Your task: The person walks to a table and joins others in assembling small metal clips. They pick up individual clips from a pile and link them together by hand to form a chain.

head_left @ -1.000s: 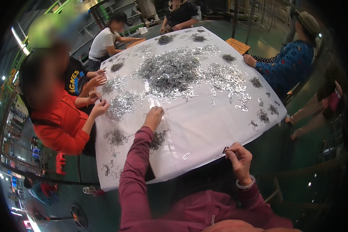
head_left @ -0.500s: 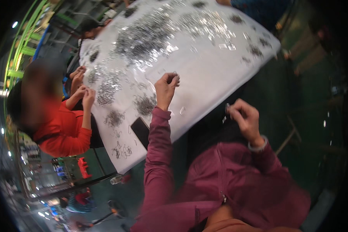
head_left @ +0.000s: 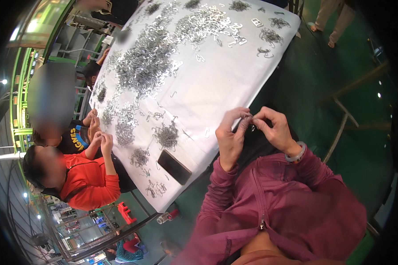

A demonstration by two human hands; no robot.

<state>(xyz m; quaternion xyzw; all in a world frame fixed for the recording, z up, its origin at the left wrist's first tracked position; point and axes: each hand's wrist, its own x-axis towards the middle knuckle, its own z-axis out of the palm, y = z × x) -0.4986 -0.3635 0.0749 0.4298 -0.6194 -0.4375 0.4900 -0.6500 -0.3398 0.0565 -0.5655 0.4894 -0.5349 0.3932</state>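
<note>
My left hand point(head_left: 232, 134) and my right hand point(head_left: 276, 130) meet fingertip to fingertip in front of my body, just off the table's near edge. Both are closed in a pinch. A small shiny metal piece point(head_left: 253, 128) peeks out at the right fingertips. What the left fingers grip is hidden behind them. Across the white-covered table point(head_left: 216, 84) lie a big heap of small silver metal pieces point(head_left: 148, 64) and a brighter pile of flat silver pieces point(head_left: 208, 22). Nearer me is a small pile of thin, dark, bent wire hooks point(head_left: 166, 134).
A dark phone point(head_left: 174, 166) rests near the table's near left corner, beside more wire hooks point(head_left: 156, 189). One loose silver piece point(head_left: 207, 132) lies by the near edge. At the left, a person in a red top point(head_left: 90, 185) works with both hands. A red stool point(head_left: 126, 213) stands behind.
My left hand has come back from over the table, rightward and down, to meet my right hand. The view has shifted, showing more of the people at the left.
</note>
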